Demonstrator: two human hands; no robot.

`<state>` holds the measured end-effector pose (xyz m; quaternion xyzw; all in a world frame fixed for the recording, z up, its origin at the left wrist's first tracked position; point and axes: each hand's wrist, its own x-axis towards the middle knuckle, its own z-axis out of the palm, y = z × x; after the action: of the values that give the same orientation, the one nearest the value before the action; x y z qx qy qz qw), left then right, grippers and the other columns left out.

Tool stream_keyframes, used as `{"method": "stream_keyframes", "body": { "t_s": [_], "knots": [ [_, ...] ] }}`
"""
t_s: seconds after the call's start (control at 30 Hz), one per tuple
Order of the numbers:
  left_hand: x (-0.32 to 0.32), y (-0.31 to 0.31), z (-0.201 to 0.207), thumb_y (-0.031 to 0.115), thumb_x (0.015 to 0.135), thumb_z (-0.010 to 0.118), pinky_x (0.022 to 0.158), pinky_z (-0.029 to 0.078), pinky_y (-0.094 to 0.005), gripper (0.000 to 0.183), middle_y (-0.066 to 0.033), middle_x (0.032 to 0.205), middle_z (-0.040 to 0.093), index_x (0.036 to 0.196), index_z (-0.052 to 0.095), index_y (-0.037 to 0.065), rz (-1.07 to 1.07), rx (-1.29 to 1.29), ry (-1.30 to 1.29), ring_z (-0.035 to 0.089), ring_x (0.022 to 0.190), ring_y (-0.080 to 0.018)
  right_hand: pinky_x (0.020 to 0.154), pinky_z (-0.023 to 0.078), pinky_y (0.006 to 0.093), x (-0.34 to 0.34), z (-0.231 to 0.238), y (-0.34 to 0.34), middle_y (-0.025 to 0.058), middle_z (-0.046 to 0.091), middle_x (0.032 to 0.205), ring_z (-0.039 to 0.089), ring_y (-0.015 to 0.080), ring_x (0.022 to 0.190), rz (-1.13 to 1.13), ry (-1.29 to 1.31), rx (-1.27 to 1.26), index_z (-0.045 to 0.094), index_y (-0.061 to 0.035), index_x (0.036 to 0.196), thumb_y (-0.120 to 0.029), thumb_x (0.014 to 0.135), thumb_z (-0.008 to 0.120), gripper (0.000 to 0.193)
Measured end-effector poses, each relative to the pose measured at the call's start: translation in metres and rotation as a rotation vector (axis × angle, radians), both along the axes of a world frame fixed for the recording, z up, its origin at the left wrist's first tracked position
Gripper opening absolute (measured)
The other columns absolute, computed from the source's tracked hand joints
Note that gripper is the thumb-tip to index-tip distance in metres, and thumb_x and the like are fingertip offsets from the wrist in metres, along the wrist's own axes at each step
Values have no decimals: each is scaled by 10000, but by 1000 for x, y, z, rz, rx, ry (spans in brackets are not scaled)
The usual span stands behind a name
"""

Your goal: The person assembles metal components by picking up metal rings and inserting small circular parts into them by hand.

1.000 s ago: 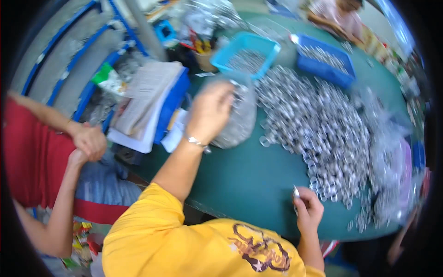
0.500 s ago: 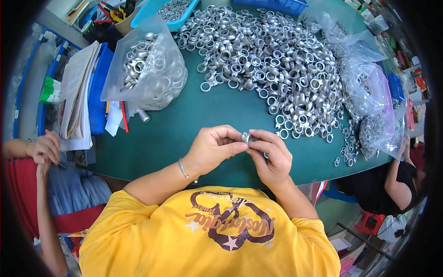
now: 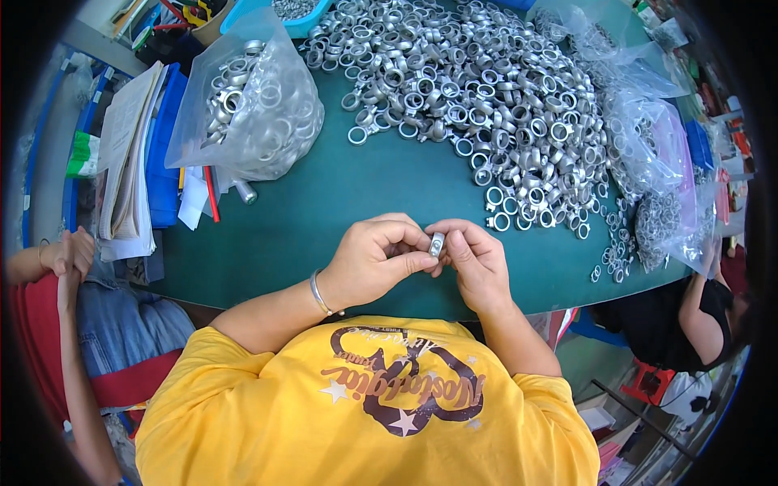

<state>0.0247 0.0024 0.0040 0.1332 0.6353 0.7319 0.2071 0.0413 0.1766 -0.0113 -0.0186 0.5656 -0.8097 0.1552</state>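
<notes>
Between my two hands, just above the near part of the green tabletop, is a small silver metal ring [image 3: 437,245]. My left hand [image 3: 379,253] pinches it from the left with thumb and fingers. From the other side my right hand [image 3: 472,263] grips it too, its thumb bent close to the ring. The ring stands on edge, its outer band with round marks facing me. Beyond my hands, a large heap of similar metal rings [image 3: 486,101] spreads over the table. A clear plastic bag [image 3: 279,121] at the left holds more rings.
Papers [image 3: 130,154] lean against a blue bin [image 3: 168,154] at the left, near a red pen [image 3: 211,194]. A light-blue tray [image 3: 306,24] of small parts is at the back. Clear bags of parts [image 3: 660,162] lie right. People sit at both sides; one's clasped hands [image 3: 71,253] show left.
The ring has turned in my fingers so its outer band now faces me. My right hand's fingers have shifted around it. The whole view has moved slightly.
</notes>
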Motion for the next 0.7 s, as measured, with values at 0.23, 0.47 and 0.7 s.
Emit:
{"method": "stream_keyframes", "body": {
  "t_s": [0.23, 0.47, 0.7],
  "knots": [
    [0, 2, 6, 5, 812, 614, 661, 518, -223, 153, -82, 864, 601, 950, 572, -47, 28, -16, -275, 612, 724, -127, 642, 478, 214, 2, -4, -2, 71, 600, 849, 581, 111, 742, -135, 74, -33, 569, 29, 971, -112, 879, 561, 169],
    [-3, 3, -2, 43, 834, 604, 662, 527, -235, 187, -106, 871, 623, 984, 553, -54, 164, 153, -234, 630, 739, -141, 720, 513, 257, 2, -5, -7, 135, 547, 1002, 589, 177, 858, -324, 433, 125, 540, 32, 929, 70, 727, 673, 245],
    [-5, 1, -7, 50, 866, 554, 672, 540, -274, 191, -110, 894, 626, 1031, 563, -45, 91, 143, -370, 631, 750, -161, 675, 505, 262, -1, -4, -4, 144, 599, 938, 612, 203, 784, -406, 742, 455, 544, 13, 862, 73, 680, 703, 249]
  ]
}}
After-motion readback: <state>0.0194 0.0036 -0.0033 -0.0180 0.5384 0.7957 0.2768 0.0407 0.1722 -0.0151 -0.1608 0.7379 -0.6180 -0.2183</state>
